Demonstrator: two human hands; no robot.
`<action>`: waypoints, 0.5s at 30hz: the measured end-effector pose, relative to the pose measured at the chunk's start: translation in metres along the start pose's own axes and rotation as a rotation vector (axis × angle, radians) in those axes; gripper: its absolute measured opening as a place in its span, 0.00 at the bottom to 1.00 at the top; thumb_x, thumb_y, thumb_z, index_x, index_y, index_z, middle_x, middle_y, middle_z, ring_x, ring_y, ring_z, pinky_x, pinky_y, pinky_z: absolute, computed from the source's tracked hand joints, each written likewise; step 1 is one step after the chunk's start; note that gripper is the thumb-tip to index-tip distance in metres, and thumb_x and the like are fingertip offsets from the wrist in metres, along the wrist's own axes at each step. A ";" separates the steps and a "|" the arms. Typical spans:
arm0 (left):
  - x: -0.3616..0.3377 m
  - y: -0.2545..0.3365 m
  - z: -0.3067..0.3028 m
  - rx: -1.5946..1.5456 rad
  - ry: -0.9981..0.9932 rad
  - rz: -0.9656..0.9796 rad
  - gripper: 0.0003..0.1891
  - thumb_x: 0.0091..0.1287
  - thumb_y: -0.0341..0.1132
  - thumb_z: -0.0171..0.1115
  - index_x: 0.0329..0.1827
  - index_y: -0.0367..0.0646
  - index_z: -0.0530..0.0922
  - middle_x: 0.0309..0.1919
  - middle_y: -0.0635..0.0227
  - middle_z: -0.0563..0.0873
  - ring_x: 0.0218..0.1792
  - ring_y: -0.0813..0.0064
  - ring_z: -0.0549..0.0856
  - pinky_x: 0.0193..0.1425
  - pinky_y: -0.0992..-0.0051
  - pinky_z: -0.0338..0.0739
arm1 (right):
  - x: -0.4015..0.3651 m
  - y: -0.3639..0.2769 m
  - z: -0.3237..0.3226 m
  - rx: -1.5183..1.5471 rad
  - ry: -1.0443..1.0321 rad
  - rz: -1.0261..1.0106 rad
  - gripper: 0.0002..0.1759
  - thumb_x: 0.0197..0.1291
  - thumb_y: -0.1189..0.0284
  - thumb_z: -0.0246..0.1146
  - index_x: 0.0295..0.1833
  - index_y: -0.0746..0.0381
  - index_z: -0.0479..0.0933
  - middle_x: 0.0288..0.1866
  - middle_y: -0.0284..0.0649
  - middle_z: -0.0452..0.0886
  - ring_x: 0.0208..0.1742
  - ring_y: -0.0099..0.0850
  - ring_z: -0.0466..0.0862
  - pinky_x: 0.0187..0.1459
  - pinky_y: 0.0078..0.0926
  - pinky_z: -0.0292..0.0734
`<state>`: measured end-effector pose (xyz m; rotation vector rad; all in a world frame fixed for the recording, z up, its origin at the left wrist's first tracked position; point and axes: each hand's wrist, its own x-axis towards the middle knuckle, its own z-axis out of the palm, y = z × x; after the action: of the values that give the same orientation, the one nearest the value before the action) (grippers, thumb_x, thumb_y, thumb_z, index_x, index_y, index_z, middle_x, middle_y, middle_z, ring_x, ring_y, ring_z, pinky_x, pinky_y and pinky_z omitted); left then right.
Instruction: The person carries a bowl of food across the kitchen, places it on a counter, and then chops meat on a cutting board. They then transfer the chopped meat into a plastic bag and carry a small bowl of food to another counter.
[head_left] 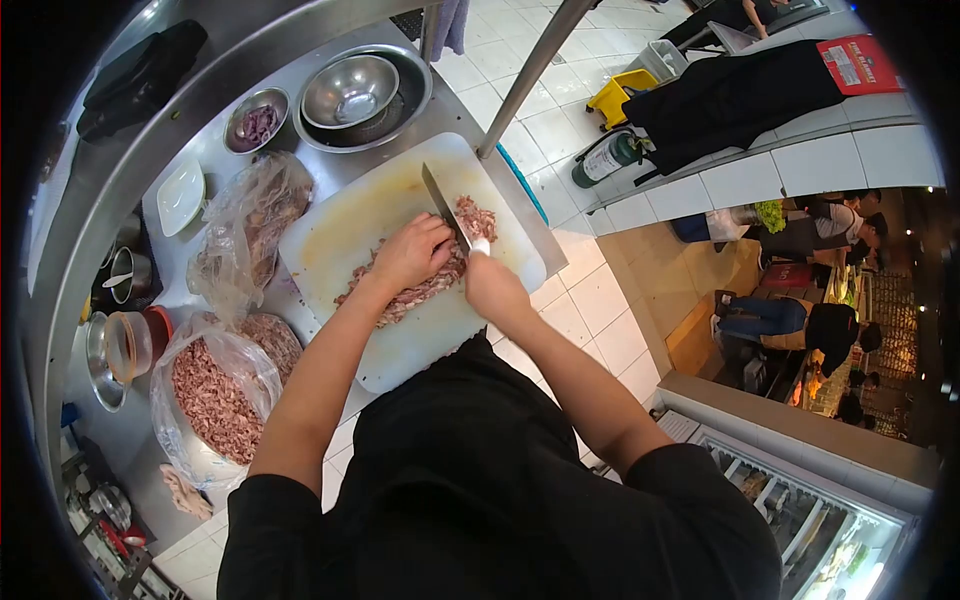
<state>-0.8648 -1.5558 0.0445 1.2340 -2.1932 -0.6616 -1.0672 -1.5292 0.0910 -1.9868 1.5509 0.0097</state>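
Two grips on the job here, both right over the chopped meat [405, 300]. The right grip [492, 285] is closed around the white handle of one knife [438, 200], with the blade standing edge-down in the far end of the pile. The left grip [410, 255] is curled and pressing down on the meat just beside the blade, fingers bent and not really holding anything. The meat sits in one long heap across the middle of a single white cutting board [350, 215] on the steel counter [215, 160].

Off to the left I count two plastic bags, a near bag [215, 395] full of chopped meat and a crumpled bag [250, 215] further up. Past those there's one white dish [180, 195]. At the far end I count three steel bowls: a small bowl [257, 122] with something purple in it, plus a big bowl [405, 95] with an empty bowl [350, 88] nested inside.
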 end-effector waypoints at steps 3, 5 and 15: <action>-0.004 0.001 0.003 0.045 0.020 0.002 0.10 0.70 0.34 0.68 0.47 0.38 0.88 0.45 0.60 0.89 0.56 0.55 0.85 0.61 0.57 0.83 | 0.011 0.004 -0.008 0.073 0.038 -0.039 0.10 0.70 0.78 0.56 0.49 0.74 0.78 0.43 0.69 0.89 0.49 0.66 0.91 0.52 0.62 0.85; -0.002 0.004 -0.001 0.053 0.066 0.018 0.08 0.70 0.34 0.68 0.46 0.38 0.86 0.46 0.59 0.88 0.55 0.54 0.85 0.60 0.56 0.83 | -0.010 -0.004 -0.025 0.110 -0.035 0.004 0.09 0.69 0.79 0.56 0.47 0.74 0.78 0.41 0.69 0.88 0.46 0.67 0.90 0.51 0.61 0.85; -0.015 0.028 -0.003 0.097 -0.027 -0.154 0.22 0.77 0.45 0.67 0.63 0.36 0.86 0.62 0.54 0.88 0.67 0.51 0.83 0.72 0.55 0.79 | 0.017 0.027 -0.032 0.278 0.027 -0.090 0.14 0.80 0.71 0.57 0.50 0.75 0.75 0.39 0.71 0.87 0.44 0.70 0.89 0.47 0.66 0.81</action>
<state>-0.8735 -1.5305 0.0621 1.4629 -2.1906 -0.6411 -1.0967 -1.5623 0.0985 -1.8396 1.3938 -0.2564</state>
